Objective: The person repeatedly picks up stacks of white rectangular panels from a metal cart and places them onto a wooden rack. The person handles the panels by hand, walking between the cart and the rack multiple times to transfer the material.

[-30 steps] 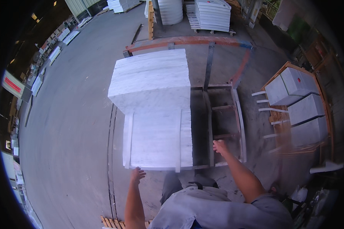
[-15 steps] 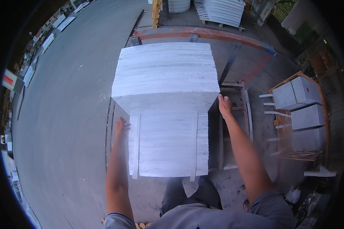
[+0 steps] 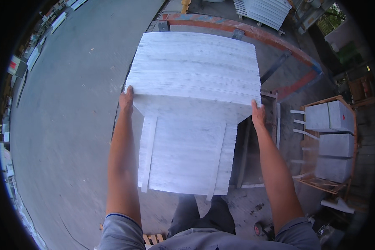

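Observation:
A tall stack of pale grey-white stone slabs [image 3: 196, 68] stands before me, its many thin edges facing up. My left hand [image 3: 126, 99] grips the left end of the nearest slab [image 3: 191, 106], thumb on its upper edge. On the right end of that same slab, my right hand [image 3: 258, 114] is closed at the corner. Below and nearer to me lies a lower stack of slabs [image 3: 187, 154], with a pale strip [image 3: 150, 154] across its left part and another strip [image 3: 216, 160] across its right. The undersides of my fingers are hidden.
Behind the stack runs a rusty orange metal frame [image 3: 204, 21]. To the right, an open wooden crate [image 3: 321, 185] holds wrapped grey-white blocks [image 3: 336, 146]. Another slab bundle [image 3: 264, 11] stands on a pallet at the back. Grey concrete floor [image 3: 71, 125] spreads out at left.
My left hand has risen from beside the lower stack to the slab's left end. My right hand has stayed by the right corner and now grips it. The view has tilted and shifted.

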A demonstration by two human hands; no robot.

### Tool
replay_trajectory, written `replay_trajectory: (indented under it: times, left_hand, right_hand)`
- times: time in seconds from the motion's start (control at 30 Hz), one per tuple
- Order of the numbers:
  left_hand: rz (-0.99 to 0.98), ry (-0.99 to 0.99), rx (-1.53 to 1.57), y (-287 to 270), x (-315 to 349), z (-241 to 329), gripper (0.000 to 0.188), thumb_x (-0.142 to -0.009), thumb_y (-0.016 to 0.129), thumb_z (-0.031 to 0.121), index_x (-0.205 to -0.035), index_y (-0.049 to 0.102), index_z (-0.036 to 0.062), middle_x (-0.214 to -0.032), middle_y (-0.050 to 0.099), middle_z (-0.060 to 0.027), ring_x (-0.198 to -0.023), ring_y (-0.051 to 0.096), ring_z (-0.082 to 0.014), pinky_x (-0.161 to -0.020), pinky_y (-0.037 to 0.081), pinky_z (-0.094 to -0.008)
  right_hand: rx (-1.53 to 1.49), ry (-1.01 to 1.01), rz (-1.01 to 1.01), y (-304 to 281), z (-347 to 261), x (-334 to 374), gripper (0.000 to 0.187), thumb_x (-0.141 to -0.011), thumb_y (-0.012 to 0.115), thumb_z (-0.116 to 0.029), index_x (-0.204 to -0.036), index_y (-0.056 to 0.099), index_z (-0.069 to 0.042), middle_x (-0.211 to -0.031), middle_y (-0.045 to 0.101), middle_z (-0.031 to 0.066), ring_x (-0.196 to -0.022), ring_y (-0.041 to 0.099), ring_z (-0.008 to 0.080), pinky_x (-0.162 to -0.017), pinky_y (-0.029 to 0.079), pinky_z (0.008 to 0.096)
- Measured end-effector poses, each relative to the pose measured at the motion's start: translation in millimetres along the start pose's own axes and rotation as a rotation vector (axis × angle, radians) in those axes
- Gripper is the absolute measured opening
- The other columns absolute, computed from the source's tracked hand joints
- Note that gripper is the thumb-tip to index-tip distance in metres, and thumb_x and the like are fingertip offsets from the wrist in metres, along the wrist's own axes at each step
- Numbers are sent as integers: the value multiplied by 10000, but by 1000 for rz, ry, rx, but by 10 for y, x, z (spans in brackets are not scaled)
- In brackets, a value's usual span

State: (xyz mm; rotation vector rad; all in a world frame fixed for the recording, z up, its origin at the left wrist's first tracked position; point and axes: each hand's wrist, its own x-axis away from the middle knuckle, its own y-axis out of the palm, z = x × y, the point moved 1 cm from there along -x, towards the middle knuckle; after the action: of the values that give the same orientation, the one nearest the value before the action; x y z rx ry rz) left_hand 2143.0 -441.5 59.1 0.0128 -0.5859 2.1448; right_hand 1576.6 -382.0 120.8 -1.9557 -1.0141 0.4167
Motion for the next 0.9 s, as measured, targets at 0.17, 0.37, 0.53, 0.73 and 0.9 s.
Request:
replay_trajectory:
  times: [0.17, 0.37, 0.53, 0.73, 0.9]
  left_hand:
    - [56, 106, 20, -20, 113, 52, 617, -767, 571, 541, -935, 547, -52, -721, 533, -66, -565, 457, -128, -481, 375, -283]
    - [79, 110, -32, -66, 201, 78, 602, -798, 538, 477, -1010, 567, -85, -932, 606, -211, -870, 572, -285, -784, 418, -360]
    - [99, 121, -31, -50, 154, 21, 595, -794, 540, 487, -962, 575, -83, -897, 608, -209, -848, 570, -287, -774, 418, -364]
    - [56, 76, 22, -55, 191, 43, 591, -803, 578, 475, -1000, 548, -82, -928, 573, -113, -855, 496, -168, -762, 403, -302]
    - [63, 72, -7, -55, 227, 71, 586, -811, 563, 475, -994, 541, -81, -936, 563, -120, -864, 486, -170, -775, 395, -308]
  right_hand:
    - [-61, -75, 37, -1, -9, 44, 688, -790, 489, -562, -1050, 500, 74, -1016, 564, 284, -989, 535, 403, -850, 411, 429]
    - [-111, -79, 16, -23, 23, 60, 681, -788, 491, -563, -1030, 508, 73, -1009, 564, 289, -979, 538, 407, -838, 415, 435]
    - [-5, -20, 2, -16, -1, 16, 713, -781, 477, -583, -1048, 503, 77, -1017, 556, 303, -1001, 522, 423, -852, 407, 449]
    - [56, 30, 51, 7, -54, 4, 760, -775, 457, -609, -1061, 502, 94, -1040, 547, 307, -1006, 519, 427, -867, 399, 461]
    - [132, 60, 48, -15, -85, -11, 783, -768, 453, -627, -1051, 510, 101, -1042, 547, 307, -998, 527, 420, -860, 404, 460]
